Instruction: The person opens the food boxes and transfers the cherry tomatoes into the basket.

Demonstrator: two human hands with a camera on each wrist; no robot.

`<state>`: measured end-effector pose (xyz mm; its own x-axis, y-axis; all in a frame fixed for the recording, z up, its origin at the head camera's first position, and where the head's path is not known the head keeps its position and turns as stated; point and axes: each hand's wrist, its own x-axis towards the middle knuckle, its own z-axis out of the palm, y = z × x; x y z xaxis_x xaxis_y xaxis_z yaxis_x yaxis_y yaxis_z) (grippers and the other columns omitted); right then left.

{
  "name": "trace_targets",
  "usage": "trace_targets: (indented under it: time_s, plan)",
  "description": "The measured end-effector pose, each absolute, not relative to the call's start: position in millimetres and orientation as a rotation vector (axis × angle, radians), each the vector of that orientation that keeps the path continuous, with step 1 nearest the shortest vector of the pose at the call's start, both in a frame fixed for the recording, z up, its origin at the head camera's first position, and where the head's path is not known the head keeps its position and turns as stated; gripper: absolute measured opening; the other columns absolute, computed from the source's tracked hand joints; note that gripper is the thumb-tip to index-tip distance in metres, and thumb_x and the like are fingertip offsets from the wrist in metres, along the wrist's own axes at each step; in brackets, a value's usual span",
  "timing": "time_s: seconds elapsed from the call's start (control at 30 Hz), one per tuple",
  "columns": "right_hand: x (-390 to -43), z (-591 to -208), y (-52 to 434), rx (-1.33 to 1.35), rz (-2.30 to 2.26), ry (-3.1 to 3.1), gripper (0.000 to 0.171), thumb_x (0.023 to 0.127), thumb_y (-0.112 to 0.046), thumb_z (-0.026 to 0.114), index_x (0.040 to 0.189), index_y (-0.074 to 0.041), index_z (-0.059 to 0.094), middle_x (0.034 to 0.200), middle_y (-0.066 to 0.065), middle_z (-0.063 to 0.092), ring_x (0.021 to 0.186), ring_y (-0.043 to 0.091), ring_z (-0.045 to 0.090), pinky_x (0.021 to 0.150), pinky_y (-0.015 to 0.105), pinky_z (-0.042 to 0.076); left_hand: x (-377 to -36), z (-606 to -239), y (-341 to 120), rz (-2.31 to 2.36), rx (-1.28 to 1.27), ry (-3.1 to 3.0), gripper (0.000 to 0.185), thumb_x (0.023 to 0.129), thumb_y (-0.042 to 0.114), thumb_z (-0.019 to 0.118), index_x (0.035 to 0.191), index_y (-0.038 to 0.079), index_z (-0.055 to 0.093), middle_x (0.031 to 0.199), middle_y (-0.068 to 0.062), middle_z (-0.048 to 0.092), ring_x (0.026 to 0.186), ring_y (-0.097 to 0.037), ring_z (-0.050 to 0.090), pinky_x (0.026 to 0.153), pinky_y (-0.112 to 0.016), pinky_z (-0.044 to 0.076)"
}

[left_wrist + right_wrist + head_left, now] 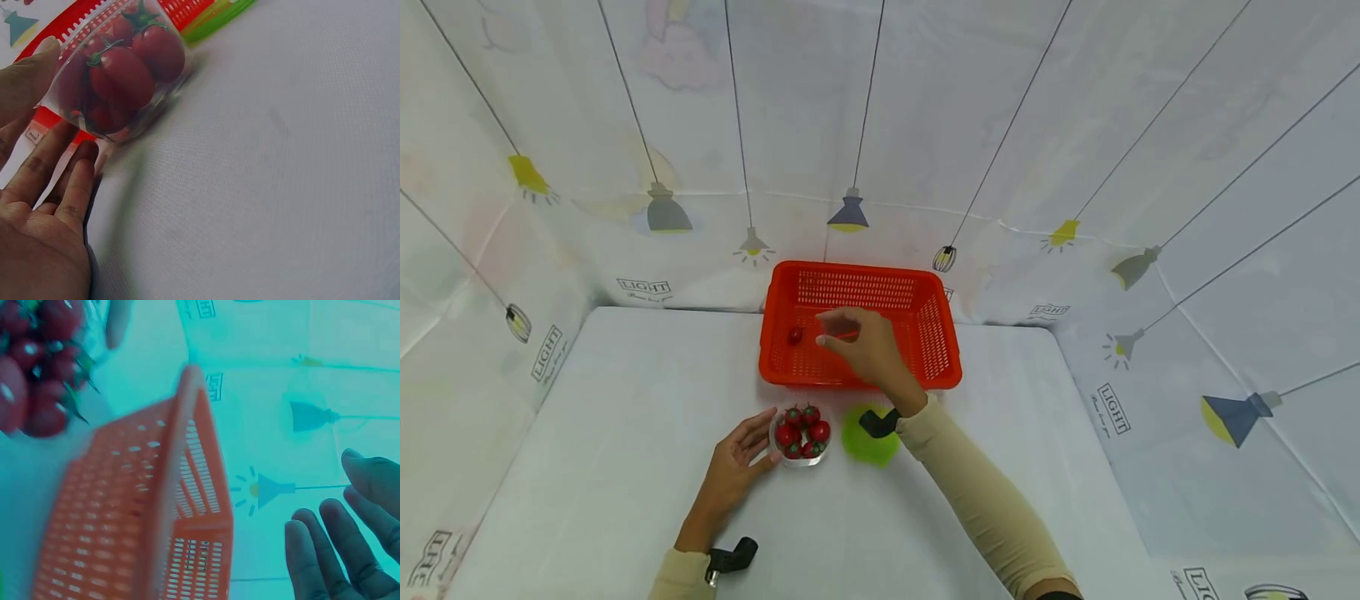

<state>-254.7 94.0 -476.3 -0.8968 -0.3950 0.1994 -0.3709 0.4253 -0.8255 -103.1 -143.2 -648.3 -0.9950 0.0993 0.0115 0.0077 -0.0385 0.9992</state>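
Note:
Small red tomatoes (787,434) with green stems fill a clear plastic container (801,463) on the white table. My left hand (741,462) is at the container's left side, its thumb and relaxed fingers spread along the wall. In the left wrist view the thumb (39,65) lies by the rim. Above the red basket (859,382) my right hand (865,342) hovers with nothing in its fingers. One tomato (795,335) lies inside the basket, left of that hand. The right wrist view shows the right fingers (334,531) apart and bare beyond the basket's rim (169,462).
A light green lid-like piece (870,446) lies between the container and my right wrist, partly behind the wrist camera. The basket stands at the table's back edge against a white curtain (700,125) printed with hanging lamps.

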Motion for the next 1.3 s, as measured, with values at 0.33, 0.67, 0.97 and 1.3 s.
trace_targets:
  time_s: [0.33, 0.67, 0.97, 1.3]
  plan:
    - [-193.9, -504.8, 98.5, -0.703, -1.630, 2.669, 0.037, 0.092, -0.025, 0.085, 0.127, -0.019, 0.076, 0.124, 0.004, 0.077, 0.115, 0.029, 0.074, 0.098, 0.046, 0.065, -101.7, -646.8, -142.6, 2.231, 0.109, 2.105, 0.069, 0.095, 0.004, 0.078, 0.157, 0.016, 0.050, 0.160, -0.013, 0.053, 0.143, -0.004, 0.053, 0.118, -0.020, 0.047]
    - [-158.1, -537.6, 101.1, -0.571, -1.684, 2.666, 0.035, 0.092, -0.016, 0.085, 0.125, -0.021, 0.077, 0.124, -0.001, 0.077, 0.115, 0.018, 0.072, 0.100, 0.056, 0.061, -100.4, -648.4, -143.1, 2.220, 0.145, 2.127, 0.069, 0.096, 0.005, 0.078, 0.159, 0.011, 0.048, 0.160, -0.019, 0.051, 0.146, -0.013, 0.052, 0.117, -0.017, 0.047]
    - [-153.9, -569.4, 94.8, -0.525, -1.633, 2.729, 0.036, 0.089, -0.015, 0.088, 0.123, -0.014, 0.079, 0.121, 0.000, 0.080, 0.114, 0.020, 0.074, 0.100, 0.050, 0.062, -102.9, -647.2, -141.7, 2.231, 0.192, 2.115, 0.070, 0.097, 0.005, 0.077, 0.160, 0.009, 0.045, 0.161, -0.021, 0.049, 0.145, -0.008, 0.052, 0.117, -0.018, 0.046]
    - [-154.4, -578.9, 82.3, -0.565, -1.441, 2.898, 0.037, 0.086, -0.011, 0.089, 0.121, -0.013, 0.079, 0.118, 0.001, 0.080, 0.108, 0.020, 0.074, 0.093, 0.044, 0.063, -103.0, -648.5, -141.0, 2.237, 0.194, 2.119, 0.070, 0.097, 0.004, 0.077, 0.159, 0.011, 0.047, 0.161, -0.021, 0.049, 0.144, -0.005, 0.052, 0.116, -0.017, 0.047]
